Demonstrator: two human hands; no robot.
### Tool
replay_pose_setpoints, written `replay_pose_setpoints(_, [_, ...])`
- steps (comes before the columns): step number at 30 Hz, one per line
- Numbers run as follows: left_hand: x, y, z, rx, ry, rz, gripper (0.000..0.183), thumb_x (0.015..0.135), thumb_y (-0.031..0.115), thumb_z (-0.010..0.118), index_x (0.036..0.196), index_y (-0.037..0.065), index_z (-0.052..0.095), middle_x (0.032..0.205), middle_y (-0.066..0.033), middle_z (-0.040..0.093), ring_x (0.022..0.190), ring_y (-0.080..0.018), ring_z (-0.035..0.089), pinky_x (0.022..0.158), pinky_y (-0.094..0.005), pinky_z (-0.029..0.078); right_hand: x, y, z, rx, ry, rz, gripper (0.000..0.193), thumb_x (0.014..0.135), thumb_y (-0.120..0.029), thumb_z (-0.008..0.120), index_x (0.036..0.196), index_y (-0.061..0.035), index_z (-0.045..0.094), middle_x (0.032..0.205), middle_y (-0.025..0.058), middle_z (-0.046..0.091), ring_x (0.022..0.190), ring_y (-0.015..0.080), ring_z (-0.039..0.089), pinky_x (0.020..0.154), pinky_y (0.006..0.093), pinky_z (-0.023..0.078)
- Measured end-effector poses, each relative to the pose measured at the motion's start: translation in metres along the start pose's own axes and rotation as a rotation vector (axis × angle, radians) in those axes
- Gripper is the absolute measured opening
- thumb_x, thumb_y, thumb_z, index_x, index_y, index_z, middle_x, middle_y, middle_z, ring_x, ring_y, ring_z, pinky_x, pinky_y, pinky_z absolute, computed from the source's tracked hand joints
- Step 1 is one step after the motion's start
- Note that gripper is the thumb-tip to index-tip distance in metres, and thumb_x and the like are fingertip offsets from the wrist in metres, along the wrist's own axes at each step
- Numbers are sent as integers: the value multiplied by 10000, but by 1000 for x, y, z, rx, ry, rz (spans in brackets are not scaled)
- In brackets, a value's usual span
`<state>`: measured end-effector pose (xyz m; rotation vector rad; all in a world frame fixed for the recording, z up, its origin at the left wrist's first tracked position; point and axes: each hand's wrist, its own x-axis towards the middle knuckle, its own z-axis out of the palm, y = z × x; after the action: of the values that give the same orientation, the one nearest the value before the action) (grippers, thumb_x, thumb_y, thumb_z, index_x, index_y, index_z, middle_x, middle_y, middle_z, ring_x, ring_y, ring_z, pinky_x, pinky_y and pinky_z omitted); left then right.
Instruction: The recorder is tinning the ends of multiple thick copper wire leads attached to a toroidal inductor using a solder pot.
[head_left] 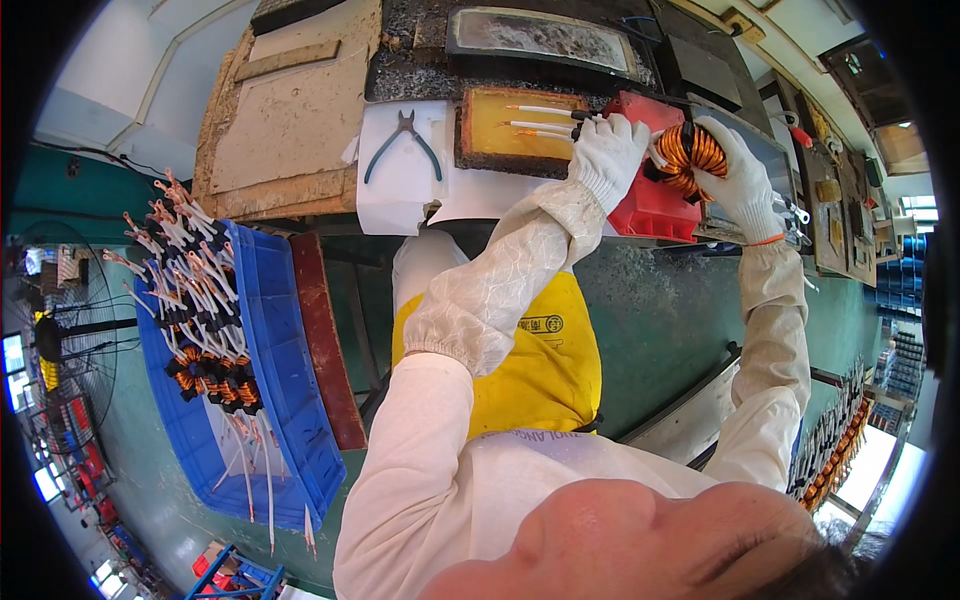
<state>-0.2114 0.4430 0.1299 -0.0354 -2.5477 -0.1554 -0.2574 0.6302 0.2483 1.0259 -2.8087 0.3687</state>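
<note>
My right hand (738,182), in a white glove, grips a ring-shaped copper-wound coil (690,158) above a red plastic bin (650,212). My left hand (607,152), also gloved, is closed around the coil's white leads (548,126). Their bare copper ends point left, over a shallow dark-rimmed tray (465,140) of yellow material. Whether the tips touch the yellow surface I cannot tell. Left of the tray, cutting pliers (404,140) with teal handles lie spread on white sheeting (385,205).
Behind the tray sits a rectangular metal trough (540,35) with a grey, crusted surface. A blue crate (290,370) at left holds several coils with white leads (205,290). A fan (70,335) stands at far left. More coils (835,450) line a rack at lower right.
</note>
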Motion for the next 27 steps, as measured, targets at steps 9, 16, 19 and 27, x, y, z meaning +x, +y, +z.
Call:
replay_pose_setpoints(9, [-3,-1,-3,4,-25,7,172,890,186,563,1056,143,544,879,-60,580,825,-210,651,736,-342,514,-1,1,2,0,-3,4,634,756,-130,746,1338,-222,510,1187,103,613,1082,333,633,914,381,525])
replay_pose_setpoints(16, [-3,-2,-6,-14,-59,1,194,894,177,558,1086,152,540,898,-56,583,836,-205,650,759,-338,522,2,-4,-3,-27,-35,8,610,778,-162,738,1335,-235,499,1158,100,611,1034,354,644,879,401,537])
replay_pose_setpoints(19, [-3,-2,-6,-19,-57,2,192,898,177,554,1088,154,541,895,-54,581,833,-207,648,755,-336,523,3,0,-1,-41,-42,11,611,782,-166,741,1337,-230,496,1154,102,611,1029,358,646,877,403,540])
replay_pose_setpoints(27, [-3,-2,-6,-30,-2,9,151,896,174,537,1045,155,550,859,-51,576,823,-211,641,729,-336,519,2,-7,-6,-38,-50,48,631,753,-118,731,1333,-210,502,1173,102,607,1050,361,631,876,391,531])
